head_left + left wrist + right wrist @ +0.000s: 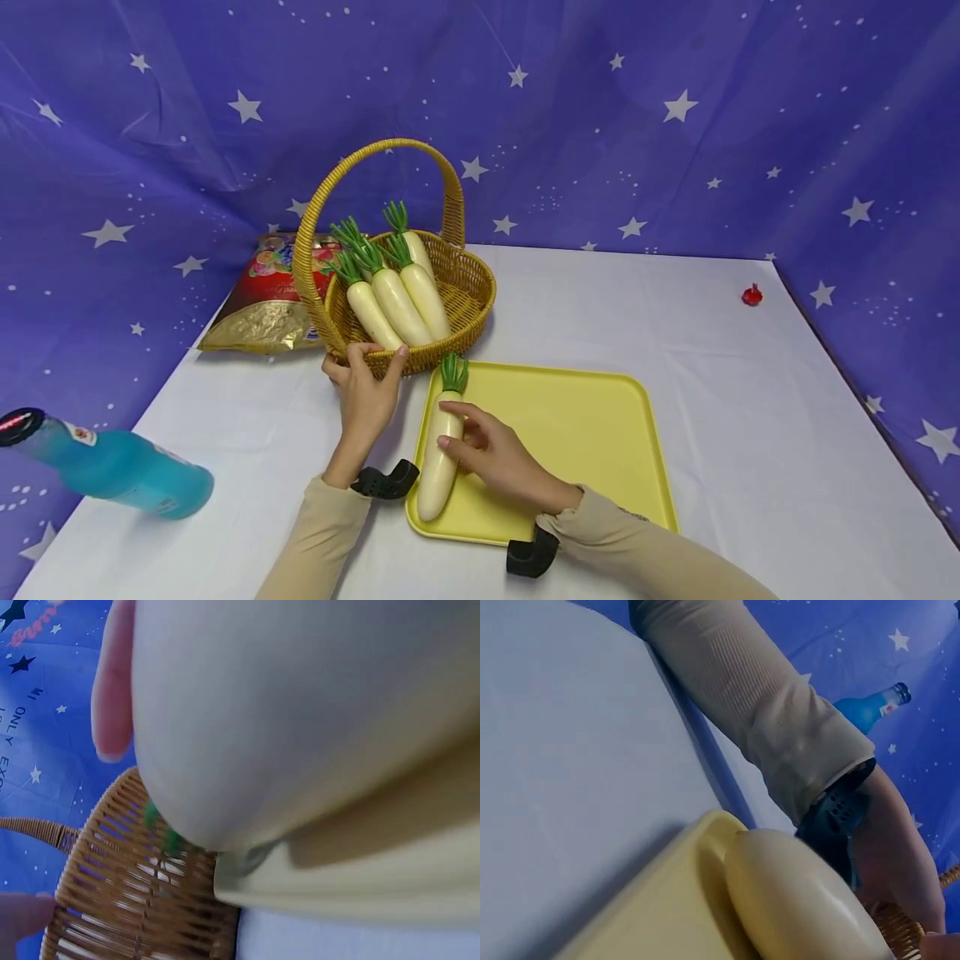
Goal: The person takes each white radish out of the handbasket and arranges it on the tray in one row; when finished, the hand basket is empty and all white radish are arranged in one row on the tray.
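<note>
My left hand (pixel 367 400) holds the near rim of a woven basket (pixel 476 287) with a tall arched handle. Inside it, several white radishes (pixel 397 307) lean with their green tops toward the back left. Another white radish (pixel 438 467) lies along the left side of a yellow tray (pixel 570 433), its leaves toward the basket. My right hand (pixel 502 454) grips this radish from the right, thumb and fingers on its upper half. Whether it rests on the tray or is slightly raised, I cannot tell. In the left wrist view the radish (pixel 247 727) looms close, hiding much.
A bottle of blue drink (pixel 142 475) leans at the left of the white table (pixel 750 467). Behind the basket's left side lies a red and gold bag (pixel 262 304). Far right is a small red object (pixel 752 294). A starry purple cloth (pixel 570 108) hangs behind.
</note>
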Demonstrator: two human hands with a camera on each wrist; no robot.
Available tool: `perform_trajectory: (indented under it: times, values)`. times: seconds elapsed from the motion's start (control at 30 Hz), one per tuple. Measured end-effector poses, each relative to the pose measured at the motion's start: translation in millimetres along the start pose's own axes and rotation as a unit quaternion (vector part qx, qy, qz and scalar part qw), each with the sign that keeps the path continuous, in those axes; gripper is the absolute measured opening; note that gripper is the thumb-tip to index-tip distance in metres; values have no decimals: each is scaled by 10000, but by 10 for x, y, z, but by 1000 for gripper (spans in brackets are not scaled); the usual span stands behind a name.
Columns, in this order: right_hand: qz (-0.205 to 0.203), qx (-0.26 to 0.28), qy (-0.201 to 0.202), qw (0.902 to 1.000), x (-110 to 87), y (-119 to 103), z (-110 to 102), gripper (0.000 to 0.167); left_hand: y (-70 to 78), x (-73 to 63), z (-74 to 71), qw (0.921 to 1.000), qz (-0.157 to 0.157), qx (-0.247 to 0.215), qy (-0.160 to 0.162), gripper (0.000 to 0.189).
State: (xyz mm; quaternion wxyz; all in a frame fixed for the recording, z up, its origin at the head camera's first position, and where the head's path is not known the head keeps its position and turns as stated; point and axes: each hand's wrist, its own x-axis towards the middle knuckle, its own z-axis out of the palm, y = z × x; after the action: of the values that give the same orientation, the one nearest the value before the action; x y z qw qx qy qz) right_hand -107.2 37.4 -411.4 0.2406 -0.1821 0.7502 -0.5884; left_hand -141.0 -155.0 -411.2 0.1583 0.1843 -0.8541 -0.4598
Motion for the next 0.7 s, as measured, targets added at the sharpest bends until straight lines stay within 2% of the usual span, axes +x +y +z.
perform_trajectory:
  times: [0.13,0.37,0.47,0.57,0.7]
  values:
    - [-113,-267,-98,9995,-19,-18,-50,40,-3,-3,6,10000,12,-3,-6,53]
    - [-314,-944,89,9950,-125,-324,-132,32,0,3,4,10000,-10,1,-19,54]
    - [-317,-887,143,9955,-118,-402,-177,26,2,1,10,10000,-22,4,19,54]
    - [-449,-740,250,9959,-10,-371,-239,23,1,0,15,10000,-23,-1,57,53]
    - [-1185,-366,582,9906,250,-337,-330,25,-1,2,6,10000,-30,12,57,54]
